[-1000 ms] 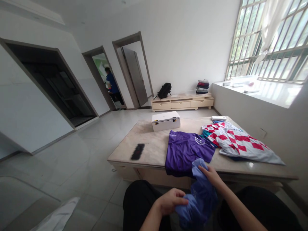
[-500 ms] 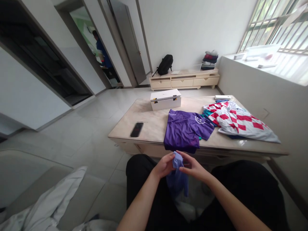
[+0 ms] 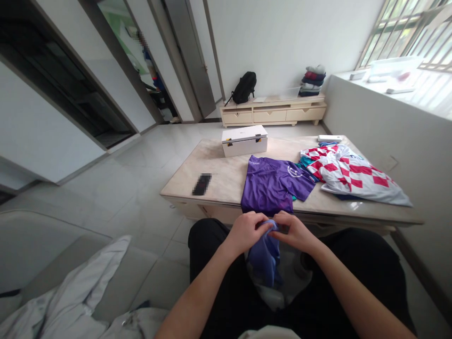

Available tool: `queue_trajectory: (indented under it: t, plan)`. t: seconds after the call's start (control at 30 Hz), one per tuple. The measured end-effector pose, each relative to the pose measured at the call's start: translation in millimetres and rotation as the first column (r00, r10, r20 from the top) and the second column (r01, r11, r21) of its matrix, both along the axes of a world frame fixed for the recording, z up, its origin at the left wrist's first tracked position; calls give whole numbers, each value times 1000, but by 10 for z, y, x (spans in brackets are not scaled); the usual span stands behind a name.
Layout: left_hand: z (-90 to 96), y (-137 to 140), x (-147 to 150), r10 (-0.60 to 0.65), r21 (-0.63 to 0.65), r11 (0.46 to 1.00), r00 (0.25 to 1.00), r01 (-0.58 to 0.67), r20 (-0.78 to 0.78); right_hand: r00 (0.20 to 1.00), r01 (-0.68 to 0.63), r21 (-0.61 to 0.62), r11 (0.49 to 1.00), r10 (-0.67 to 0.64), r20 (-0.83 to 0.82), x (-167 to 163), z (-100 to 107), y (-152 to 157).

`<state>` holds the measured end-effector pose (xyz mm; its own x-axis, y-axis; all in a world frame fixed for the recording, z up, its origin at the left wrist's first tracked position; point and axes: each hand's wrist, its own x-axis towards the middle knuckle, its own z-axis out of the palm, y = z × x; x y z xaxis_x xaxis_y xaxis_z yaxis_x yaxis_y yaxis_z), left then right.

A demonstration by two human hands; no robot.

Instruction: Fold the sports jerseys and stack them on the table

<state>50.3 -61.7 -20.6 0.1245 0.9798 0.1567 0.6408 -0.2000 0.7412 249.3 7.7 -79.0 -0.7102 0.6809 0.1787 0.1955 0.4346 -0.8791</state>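
Observation:
Between my knees hangs a periwinkle-blue cloth (image 3: pixel 264 256); its exact kind is hidden by folds. My left hand (image 3: pixel 247 230) is closed, its thumb and fingers pinching the cloth's top edge. From the other side my right hand (image 3: pixel 294 231) pinches that same edge, the fingertips of both hands close together. Below the cloth, a greyish translucent item (image 3: pixel 294 273) shows between my legs, too unclear to name. Just beyond my hands, a purple jersey (image 3: pixel 268 183) lies on the table (image 3: pixel 187 174), its near end draped over the front edge.
On the table are a white lidded box (image 3: pixel 245 143), a pixelated dark object (image 3: pixel 202 184) and a red-and-white checked jersey (image 3: pixel 356 176). A low cabinet (image 3: pixel 270 115) carries a black backpack (image 3: pixel 244 88) and folded clothes (image 3: pixel 312 81). Pale clothing (image 3: pixel 88 287) covers the seat at left.
Both hands have shifted up and slightly right, from beside the cloth to pinching its upper edge with fingers closer together. The view has tilted slightly.

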Motion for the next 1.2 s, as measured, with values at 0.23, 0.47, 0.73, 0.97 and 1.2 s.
queue_trajectory:
  t: [0.23,0.47,0.73,0.97,1.2]
  plan:
    - [274,-45,-3,-81,-127,982,926,137,370,999,-53,-30,998,54,6,132,855,27]
    - [114,-62,-152,-262,-249,893,882,375,390,988,35,182,983,-61,139,432,1507,154]
    - [179,-49,-425,-198,-128,974,976,186,-91,925,86,407,909,-225,307,657,1723,195]
    - [637,-101,-544,-54,173,978,943,116,-327,852,-133,334,933,-64,519,818,1857,180]
    - [821,-72,-438,-125,212,965,981,155,-147,882,-261,-126,957,290,371,721,1903,-25]
